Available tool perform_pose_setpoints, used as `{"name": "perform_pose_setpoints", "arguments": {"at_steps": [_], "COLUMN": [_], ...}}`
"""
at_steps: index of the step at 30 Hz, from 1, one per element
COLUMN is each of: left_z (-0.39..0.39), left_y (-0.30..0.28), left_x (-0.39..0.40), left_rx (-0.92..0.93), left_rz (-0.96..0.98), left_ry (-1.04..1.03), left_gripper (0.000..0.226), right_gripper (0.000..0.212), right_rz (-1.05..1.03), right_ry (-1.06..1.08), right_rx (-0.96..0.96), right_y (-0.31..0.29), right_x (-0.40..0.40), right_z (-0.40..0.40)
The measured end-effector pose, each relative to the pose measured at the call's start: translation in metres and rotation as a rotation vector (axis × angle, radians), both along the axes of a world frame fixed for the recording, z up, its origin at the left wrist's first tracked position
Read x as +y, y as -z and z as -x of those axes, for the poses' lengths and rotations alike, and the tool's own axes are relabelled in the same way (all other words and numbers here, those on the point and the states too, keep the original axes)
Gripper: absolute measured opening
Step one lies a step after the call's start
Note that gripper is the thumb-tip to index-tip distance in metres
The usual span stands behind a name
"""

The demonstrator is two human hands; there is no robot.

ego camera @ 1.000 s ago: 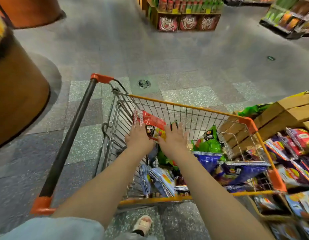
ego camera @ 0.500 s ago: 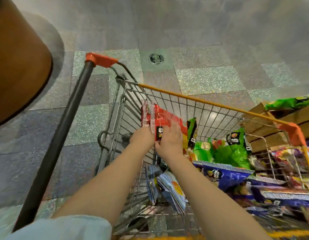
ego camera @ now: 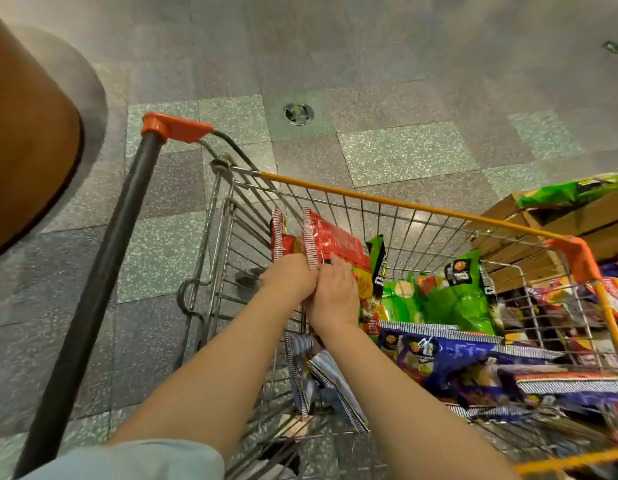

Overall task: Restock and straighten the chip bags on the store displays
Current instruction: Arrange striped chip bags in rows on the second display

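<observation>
Dim overhead light, blurred warped edges.

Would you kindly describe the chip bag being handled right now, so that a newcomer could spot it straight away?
Start at the wire shopping cart with the orange rim, and look at its end nearest the black push handle. There the left hand and right hand meet on a red chip bag standing upright. It is red with a striped crimped top edge, unlike the green bags and blue bags beside it.

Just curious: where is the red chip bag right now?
In the head view, the red chip bag is inside the cart, at its handle end, held by both hands, left of the green bags.
</observation>
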State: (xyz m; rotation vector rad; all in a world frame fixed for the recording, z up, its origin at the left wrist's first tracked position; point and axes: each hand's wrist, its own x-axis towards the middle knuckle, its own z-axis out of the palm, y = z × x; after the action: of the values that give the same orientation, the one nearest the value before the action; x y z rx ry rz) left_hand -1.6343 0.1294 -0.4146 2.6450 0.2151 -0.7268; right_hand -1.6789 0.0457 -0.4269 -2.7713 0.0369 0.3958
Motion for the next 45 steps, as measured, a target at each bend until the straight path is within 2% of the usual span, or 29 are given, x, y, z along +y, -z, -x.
{"name": "perform_pose_setpoints", "arguments": {"at_steps": [7,12,15,17,22,26,30,33,38,41,45], "left_z": [0.006,0.006,-0.002,-0.006,-0.008,0.002,0.03,0.068,0.145,0.201,0.278], "left_y": [-0.015,-0.022,-0.036,-0.049,-0.089,-0.114,-0.151,-0.18,-0.209,-0.223,-0.221], "left_x": [-0.015,-0.013,-0.012,-0.014,-0.039,-0.062,-0.105,-0.151,-0.234,-0.28,-0.335], "left_rx": [-0.045,-0.158,-0.269,-0.369,-0.515,-0.677,-0.675,-0.716,-0.915,-0.955,-0.848], "left_rz": [0.105,-0.025,-0.129,-0.139,-0.051,0.054,0.161,0.185,0.302,0.369,0.462], "left_ry": [0.141,0.226,0.295,0.269,0.24,0.347,0.519,0.66,0.847,0.955,1.085], "left_gripper": [0.027,0.027,0.042,0.046,0.052,0.036,0.026,0.028,0.037,0.035,0.025], "right_gripper": [0.038,0.032,0.026,0.024,0.021,0.02,0.01,0.01,0.002,0.008,0.006], "right_rz": [0.015,0.02,0.001,-0.034,-0.082,-0.058,-0.087,-0.009,0.24,0.289,0.426], "right_ry": [0.16,0.247,0.353,0.437,0.482,0.511,0.686,0.759,0.886,1.012,1.152], "right_rx": [-0.033,-0.121,-0.188,-0.233,-0.459,-0.638,-0.804,-0.872,-1.034,-1.002,-0.962], "right_y": [-0.01,-0.024,-0.044,-0.06,-0.108,-0.14,-0.157,-0.174,-0.207,-0.218,-0.22], "right_x": [-0.024,-0.038,-0.055,-0.069,-0.102,-0.136,-0.189,-0.228,-0.289,-0.321,-0.351], "right_z": [0.005,0.006,0.006,0.008,0.031,0.065,0.119,0.174,0.273,0.341,0.436]}}
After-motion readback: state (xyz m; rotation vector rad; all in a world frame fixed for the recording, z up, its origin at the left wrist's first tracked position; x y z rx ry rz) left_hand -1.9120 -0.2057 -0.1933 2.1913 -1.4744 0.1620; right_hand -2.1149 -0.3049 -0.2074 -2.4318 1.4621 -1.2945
